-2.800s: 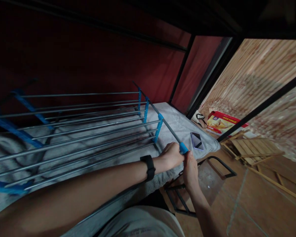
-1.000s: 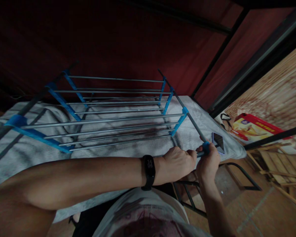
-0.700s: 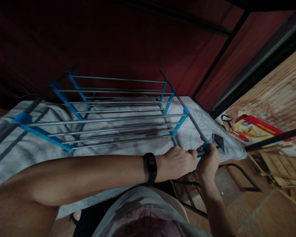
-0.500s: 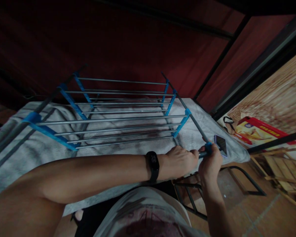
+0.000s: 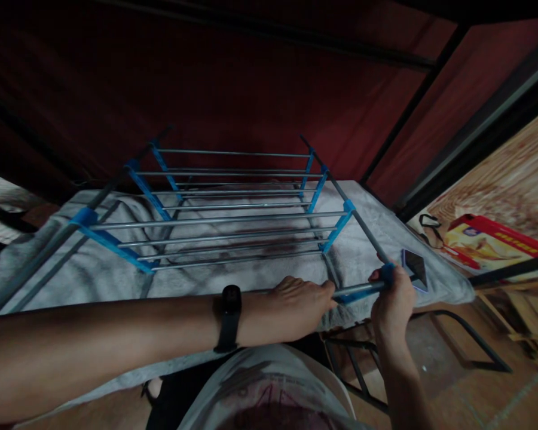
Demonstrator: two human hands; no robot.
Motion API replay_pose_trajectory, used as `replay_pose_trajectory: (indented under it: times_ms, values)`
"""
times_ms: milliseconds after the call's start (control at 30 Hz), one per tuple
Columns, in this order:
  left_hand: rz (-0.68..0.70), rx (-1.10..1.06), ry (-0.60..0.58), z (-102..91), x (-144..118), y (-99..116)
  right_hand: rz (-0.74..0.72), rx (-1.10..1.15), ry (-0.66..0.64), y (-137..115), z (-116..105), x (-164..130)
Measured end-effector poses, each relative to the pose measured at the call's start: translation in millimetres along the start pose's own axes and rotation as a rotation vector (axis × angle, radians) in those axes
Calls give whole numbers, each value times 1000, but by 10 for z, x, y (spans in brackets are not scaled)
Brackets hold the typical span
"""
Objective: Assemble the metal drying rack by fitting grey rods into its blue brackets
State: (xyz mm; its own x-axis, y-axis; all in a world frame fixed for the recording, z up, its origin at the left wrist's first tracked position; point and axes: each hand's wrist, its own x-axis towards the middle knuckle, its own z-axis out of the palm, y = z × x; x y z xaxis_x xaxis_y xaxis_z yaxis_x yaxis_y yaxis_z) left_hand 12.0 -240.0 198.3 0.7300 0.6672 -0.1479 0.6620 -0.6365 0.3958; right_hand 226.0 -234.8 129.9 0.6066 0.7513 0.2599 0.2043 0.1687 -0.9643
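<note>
A shoe rack [image 5: 233,219] of grey metal tubes and blue plastic brackets lies on its side in front of me. My left hand [image 5: 302,307], with a black band at its wrist, is closed round a grey tube [image 5: 358,289] near the rack's front right. The tube's left part is hidden behind that hand and forearm. At the tube's right end, my right hand [image 5: 393,301] is wrapped round a blue bracket [image 5: 387,274] on the right side pole [image 5: 368,233]. Part of another blue piece shows just below the tube, between my hands.
A grey blanket [image 5: 269,279] covers the surface under the rack. A phone [image 5: 415,269] lies on it, right beside my right hand. Further right are a red and yellow box [image 5: 493,242] and a black metal frame [image 5: 464,319]. A dark red curtain or panel [image 5: 233,77] stands behind.
My left hand has moved left along the tube, away from my right hand, so more tube shows between them. My right hand stays at the blue bracket. The view has shifted a little.
</note>
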Motion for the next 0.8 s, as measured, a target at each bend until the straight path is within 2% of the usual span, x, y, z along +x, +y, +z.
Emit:
replay_pose_trajectory:
  times_ms: [167,433,700,800]
  values:
    - [16,-48,-45,-42,-21,19,-24,-17,98,63,41,-42]
    - [46,-5,36,-2,-17,22,-22,-35,121,59,56,-71]
    - [43,95,51,-8,-42,49,-20,-12,132,84,74,-51]
    - [42,231,149,56,-69,103,-26,1,147,102,72,-32]
